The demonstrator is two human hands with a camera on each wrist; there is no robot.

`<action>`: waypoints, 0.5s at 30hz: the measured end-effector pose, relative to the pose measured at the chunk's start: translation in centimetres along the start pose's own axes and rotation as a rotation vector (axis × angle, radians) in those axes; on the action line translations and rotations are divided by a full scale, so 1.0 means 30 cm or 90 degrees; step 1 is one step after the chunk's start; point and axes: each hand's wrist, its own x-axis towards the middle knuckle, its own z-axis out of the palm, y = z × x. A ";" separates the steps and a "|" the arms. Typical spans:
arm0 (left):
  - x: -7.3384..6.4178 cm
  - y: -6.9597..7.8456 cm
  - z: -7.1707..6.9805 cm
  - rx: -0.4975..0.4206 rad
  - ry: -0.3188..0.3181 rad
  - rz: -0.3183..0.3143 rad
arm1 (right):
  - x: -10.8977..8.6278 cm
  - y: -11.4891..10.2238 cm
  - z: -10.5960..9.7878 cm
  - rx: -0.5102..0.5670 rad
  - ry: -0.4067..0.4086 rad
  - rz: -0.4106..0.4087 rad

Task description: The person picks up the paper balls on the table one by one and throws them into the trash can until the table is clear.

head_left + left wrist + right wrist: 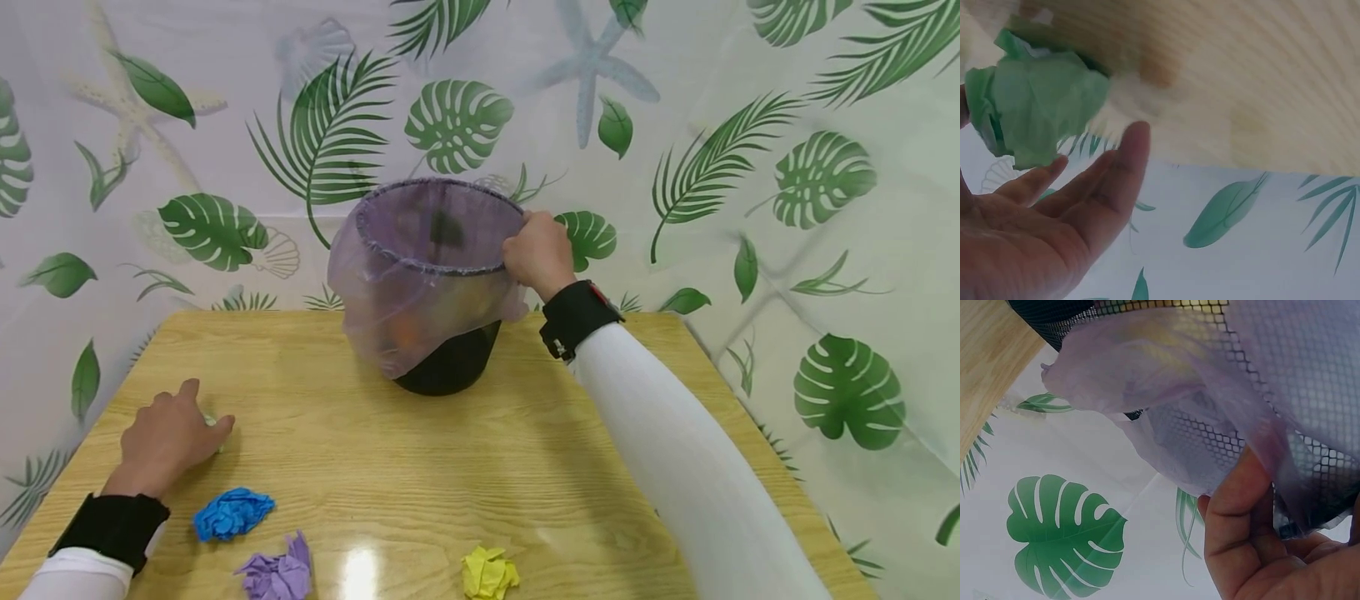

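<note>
A black mesh wastebasket [456, 360] stands toward the back of the table, lined with a translucent purple bin bag [375, 300] folded over its rim. My right hand [542, 252] grips the rim and the bag on the right side, fingers curled around it in the right wrist view. At the left of the table, my left hand [167, 437] reaches over a crumpled green paper ball [1041, 106]. In the left wrist view its fingers [1107, 194] are spread and fairly straight beside the paper; whether they touch it I cannot tell.
Crumpled blue paper [232, 513] lies near the left wrist, with purple paper [279, 571] just in front of it. A yellow paper ball [489, 573] lies at the table's front middle. Behind the wooden table [337, 442] hangs a leaf-print cloth [675, 67].
</note>
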 end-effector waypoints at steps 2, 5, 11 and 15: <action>0.001 -0.008 0.004 0.003 -0.006 -0.007 | 0.000 -0.001 0.001 -0.003 -0.001 -0.005; 0.002 -0.017 0.008 0.008 -0.020 -0.016 | 0.001 -0.001 0.002 -0.006 0.001 -0.010; 0.004 -0.027 0.016 0.004 -0.054 -0.005 | 0.000 0.000 0.002 -0.004 0.003 -0.012; 0.004 -0.032 0.022 -0.009 -0.051 0.020 | -0.001 0.003 0.003 -0.003 0.002 -0.012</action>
